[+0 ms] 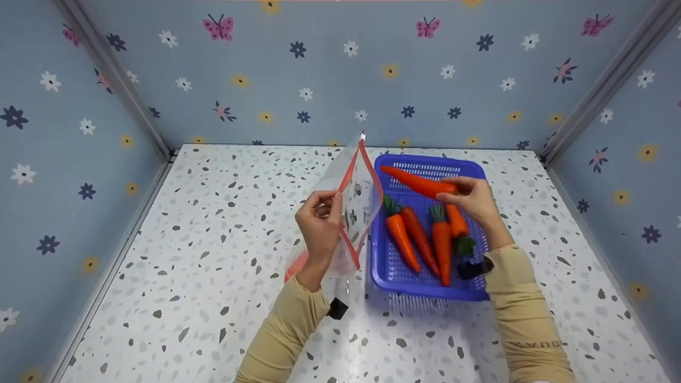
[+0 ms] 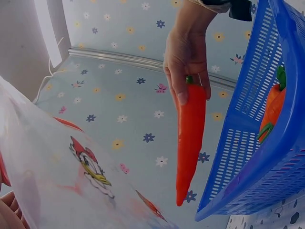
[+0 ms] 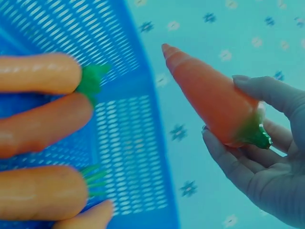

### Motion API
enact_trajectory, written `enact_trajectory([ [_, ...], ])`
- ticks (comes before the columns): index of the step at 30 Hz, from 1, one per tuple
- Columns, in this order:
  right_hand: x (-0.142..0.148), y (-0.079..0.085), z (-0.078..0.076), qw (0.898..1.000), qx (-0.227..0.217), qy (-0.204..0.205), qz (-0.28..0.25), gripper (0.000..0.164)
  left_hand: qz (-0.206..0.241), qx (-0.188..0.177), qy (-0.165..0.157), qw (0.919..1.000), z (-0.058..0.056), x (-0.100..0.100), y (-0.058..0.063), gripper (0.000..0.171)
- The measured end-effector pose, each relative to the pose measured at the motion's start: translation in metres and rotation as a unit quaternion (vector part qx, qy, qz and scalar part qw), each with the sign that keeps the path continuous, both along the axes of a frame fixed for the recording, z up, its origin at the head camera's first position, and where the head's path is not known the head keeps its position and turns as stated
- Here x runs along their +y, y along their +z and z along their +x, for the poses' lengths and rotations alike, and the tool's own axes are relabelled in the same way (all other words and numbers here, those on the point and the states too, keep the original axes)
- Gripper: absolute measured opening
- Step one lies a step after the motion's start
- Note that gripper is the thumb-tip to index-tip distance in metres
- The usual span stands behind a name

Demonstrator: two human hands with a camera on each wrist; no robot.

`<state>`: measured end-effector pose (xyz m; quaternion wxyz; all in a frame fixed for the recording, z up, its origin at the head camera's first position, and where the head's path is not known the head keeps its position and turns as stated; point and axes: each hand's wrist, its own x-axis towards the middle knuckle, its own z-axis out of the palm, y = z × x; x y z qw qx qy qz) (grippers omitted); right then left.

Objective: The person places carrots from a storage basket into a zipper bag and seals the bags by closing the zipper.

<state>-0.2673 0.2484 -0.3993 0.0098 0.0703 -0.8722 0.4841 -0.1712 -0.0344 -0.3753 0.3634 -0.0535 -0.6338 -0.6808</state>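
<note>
My right hand (image 1: 475,201) pinches an orange carrot (image 1: 417,182) by its thick green-topped end, thumb on one side and fingers on the other. The carrot hangs above the blue basket (image 1: 376,274), its thin tip pointing left toward the bag. With thumb and fingers my left hand (image 1: 321,221) grips the near edge of a clear zip bag (image 1: 367,205) with red seal strips. The bag's mouth gapes toward the basket, and a cartoon duck print (image 2: 93,169) shows on its side. Several more carrots (image 1: 403,242) with green tops lie in the basket.
A speckled white tabletop (image 1: 213,239) lies under the bag and basket. Blue flower-patterned panels (image 1: 330,69) close off the back and both sides. The basket's raised rim stands close to the bag's right edge.
</note>
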Motion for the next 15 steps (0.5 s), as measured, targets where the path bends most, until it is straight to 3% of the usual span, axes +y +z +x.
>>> enact_trajectory([
  [15,-0.019,0.068,0.065,0.992,0.118,0.025,-0.044,0.035,0.003,-0.006,0.001,1.0000,-0.003,0.002,0.001,0.005],
])
